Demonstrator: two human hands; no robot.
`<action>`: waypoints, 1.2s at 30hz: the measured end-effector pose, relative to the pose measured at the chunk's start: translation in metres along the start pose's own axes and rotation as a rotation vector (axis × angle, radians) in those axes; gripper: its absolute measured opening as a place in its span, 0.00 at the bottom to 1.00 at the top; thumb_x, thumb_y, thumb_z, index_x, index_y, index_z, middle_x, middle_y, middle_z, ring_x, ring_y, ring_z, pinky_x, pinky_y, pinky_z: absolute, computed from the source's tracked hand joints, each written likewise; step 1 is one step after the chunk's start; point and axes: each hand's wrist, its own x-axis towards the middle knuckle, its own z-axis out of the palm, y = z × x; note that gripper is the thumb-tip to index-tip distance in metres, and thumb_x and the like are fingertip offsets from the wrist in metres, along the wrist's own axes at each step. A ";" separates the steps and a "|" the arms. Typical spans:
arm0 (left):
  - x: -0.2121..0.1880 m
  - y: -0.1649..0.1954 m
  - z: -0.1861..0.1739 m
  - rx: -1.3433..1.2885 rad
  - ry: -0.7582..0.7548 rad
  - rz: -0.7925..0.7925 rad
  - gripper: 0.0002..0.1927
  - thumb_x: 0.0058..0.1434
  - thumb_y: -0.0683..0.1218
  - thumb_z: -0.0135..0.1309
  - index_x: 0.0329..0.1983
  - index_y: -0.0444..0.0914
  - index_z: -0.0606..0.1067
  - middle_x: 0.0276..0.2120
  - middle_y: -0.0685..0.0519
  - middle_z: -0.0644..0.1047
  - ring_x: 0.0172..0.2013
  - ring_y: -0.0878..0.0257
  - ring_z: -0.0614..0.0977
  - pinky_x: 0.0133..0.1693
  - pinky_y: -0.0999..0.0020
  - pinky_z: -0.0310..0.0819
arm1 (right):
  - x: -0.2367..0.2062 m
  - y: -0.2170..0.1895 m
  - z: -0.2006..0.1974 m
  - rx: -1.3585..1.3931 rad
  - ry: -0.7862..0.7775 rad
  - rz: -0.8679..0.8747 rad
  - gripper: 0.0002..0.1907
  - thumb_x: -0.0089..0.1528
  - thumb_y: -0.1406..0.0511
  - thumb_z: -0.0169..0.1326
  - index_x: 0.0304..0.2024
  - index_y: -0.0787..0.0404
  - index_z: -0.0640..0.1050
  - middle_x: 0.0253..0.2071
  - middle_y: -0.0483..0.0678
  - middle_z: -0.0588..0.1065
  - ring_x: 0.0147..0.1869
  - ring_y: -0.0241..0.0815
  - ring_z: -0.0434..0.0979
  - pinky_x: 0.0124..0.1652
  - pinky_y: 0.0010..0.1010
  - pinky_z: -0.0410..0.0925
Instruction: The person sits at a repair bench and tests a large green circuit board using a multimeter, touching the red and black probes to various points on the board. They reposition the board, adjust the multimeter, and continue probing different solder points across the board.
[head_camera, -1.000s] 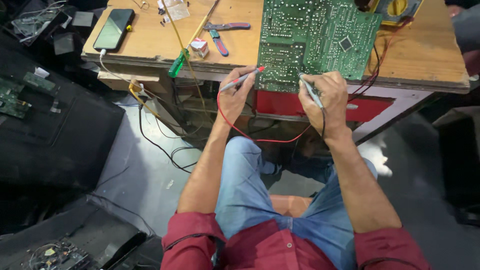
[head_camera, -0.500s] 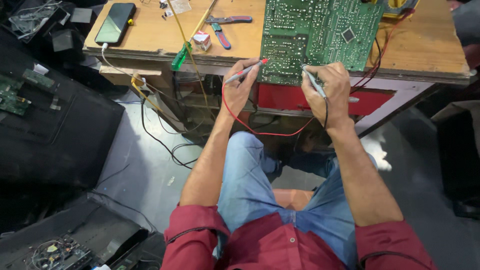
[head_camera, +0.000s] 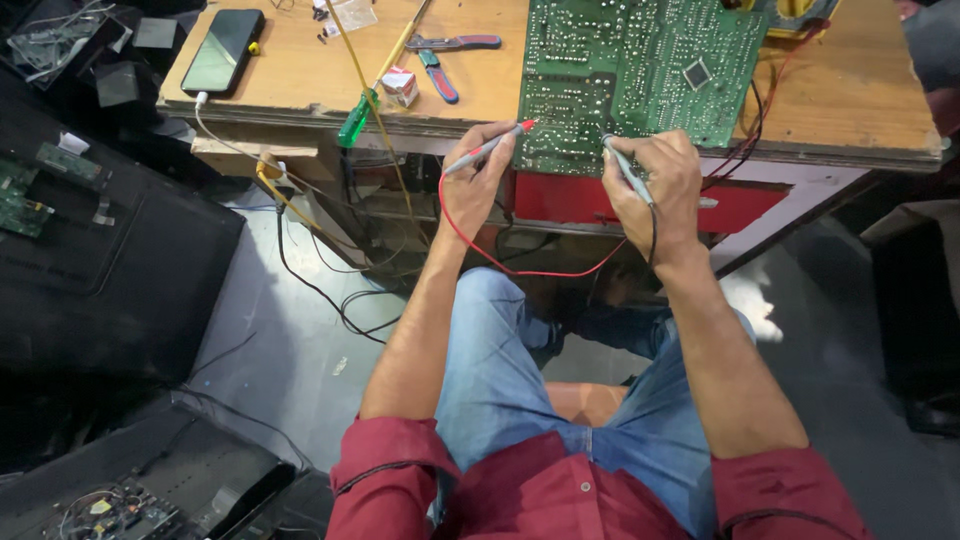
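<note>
Probe with the red tip (head_camera: 487, 150), pinched pen-fashion between thumb and fingers of the left hand (head_camera: 472, 185), points up and to the right, and its tip touches the near left edge of the green circuit board (head_camera: 640, 70). A red lead (head_camera: 520, 268) sags from it between the two wrists. Judged by its look, the probe is light and stiff, with a smooth plastic barrel that could roll in a loose grip; it is best taken at mid-barrel, behind the bare metal point. The board lies solder side up on the wooden workbench (head_camera: 300, 75), its near edge reaching the bench edge. It appears rigid but thin and fragile, its joints sharp to the touch, so the bare edges seem the safest hold. The right hand (head_camera: 655, 185) closes its fingers round a grey probe (head_camera: 628, 170) with a black lead, tip down on the board's lower margin. Farther left on the bench lie a phone (head_camera: 222, 50), a green-handled screwdriver (head_camera: 358, 115) and pliers (head_camera: 445, 60).
</note>
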 end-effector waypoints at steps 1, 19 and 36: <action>0.000 0.002 0.001 0.000 0.007 -0.006 0.11 0.72 0.42 0.55 0.54 0.31 0.78 0.36 0.59 0.78 0.37 0.75 0.74 0.40 0.79 0.70 | 0.000 -0.001 0.000 0.006 0.000 0.003 0.09 0.61 0.70 0.65 0.44 0.62 0.84 0.38 0.51 0.80 0.47 0.51 0.76 0.49 0.41 0.68; 0.003 0.016 0.009 0.137 0.051 0.036 0.10 0.69 0.42 0.58 0.50 0.32 0.80 0.33 0.60 0.78 0.32 0.76 0.71 0.35 0.79 0.67 | 0.000 0.003 0.003 0.023 -0.005 0.007 0.09 0.61 0.70 0.65 0.44 0.62 0.84 0.39 0.50 0.80 0.47 0.51 0.76 0.50 0.40 0.67; 0.003 0.021 0.012 0.198 0.058 0.061 0.10 0.70 0.43 0.58 0.50 0.33 0.80 0.32 0.60 0.78 0.31 0.75 0.71 0.34 0.78 0.68 | 0.001 0.002 0.001 0.010 0.003 0.006 0.08 0.61 0.70 0.65 0.44 0.61 0.84 0.38 0.50 0.80 0.47 0.51 0.76 0.49 0.40 0.67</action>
